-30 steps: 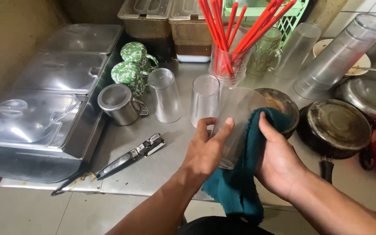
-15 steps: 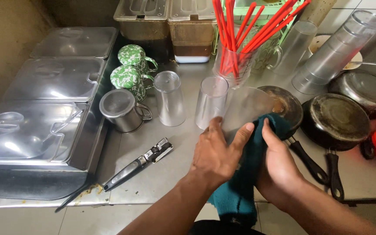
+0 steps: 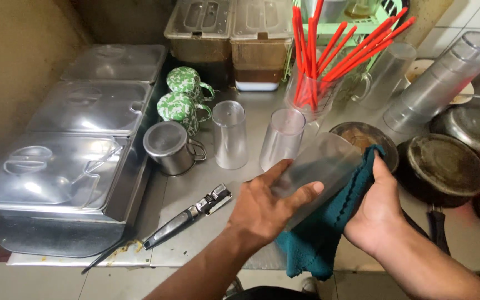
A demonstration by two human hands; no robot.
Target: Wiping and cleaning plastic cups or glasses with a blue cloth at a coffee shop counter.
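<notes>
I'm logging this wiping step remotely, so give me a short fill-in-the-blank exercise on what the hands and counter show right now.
1. The left hand grips a clear plastic ____.
2. The right hand presses a ____-coloured cloth against it.
3. The long sticks standing in the clear holder are ____.
4. The two rounded mugs beside the steel lidded cup have a green and ____ pattern.

Missing words: tumbler; teal; red; white

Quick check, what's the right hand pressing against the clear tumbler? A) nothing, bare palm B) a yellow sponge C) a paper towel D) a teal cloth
D: the right hand holds a teal cloth against the clear plastic tumbler, which the left hand grips from the other side.
</notes>
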